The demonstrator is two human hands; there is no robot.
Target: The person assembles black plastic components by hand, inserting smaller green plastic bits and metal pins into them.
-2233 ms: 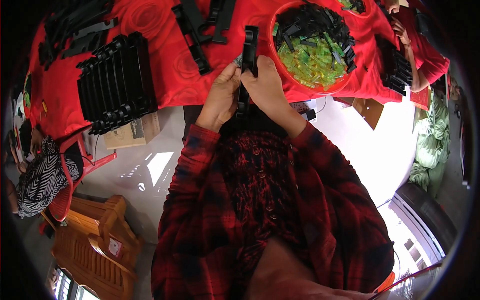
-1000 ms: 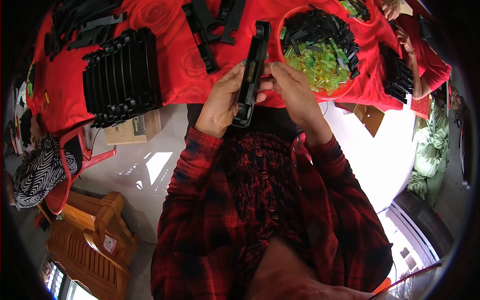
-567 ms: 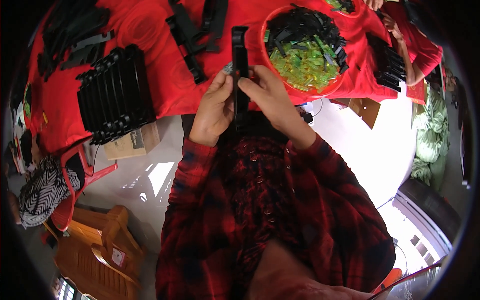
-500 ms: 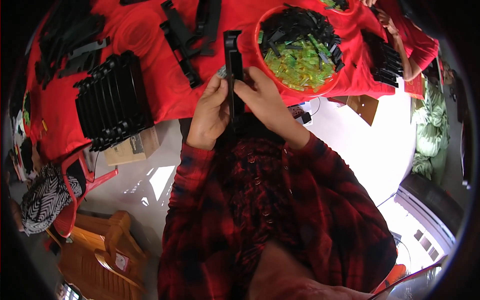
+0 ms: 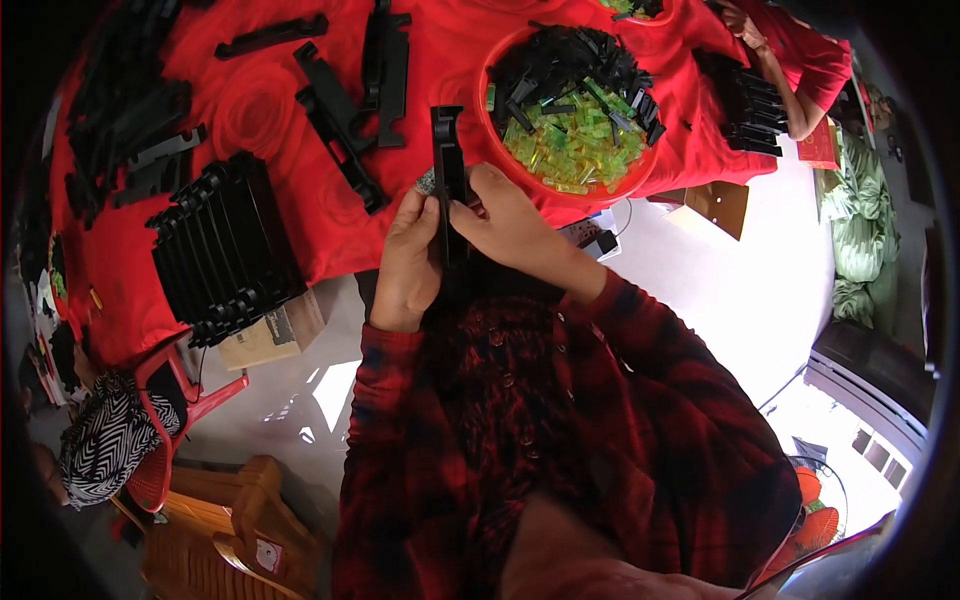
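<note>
From where I stand, both hands are closed on one long, narrow black plastic holder (image 5: 448, 150), held roughly upright in front of the body, its upper end rising above the fingers. The left hand (image 5: 408, 262) grips it from the left, a small greyish thing (image 5: 427, 183) at its fingertips. The right hand (image 5: 505, 220) has its bent fingers against the other side, though I can't tell what, if anything, is pinched there.

Just beyond the right hand sits a round red plastic bowl (image 5: 625, 185) heaped with translucent yellow-green pieces (image 5: 575, 150) and thin black pieces (image 5: 590, 65). Off to the left hand's left, a tight row of black plastic holders (image 5: 225, 245) lies at the edge of the red rose-patterned tablecloth (image 5: 335, 245). Ahead of that hand are loose, long black parts (image 5: 345, 125). Well to the right hand's right, I see a co-worker's forearm (image 5: 787, 90) beside more stacked black parts (image 5: 750, 110).
</note>
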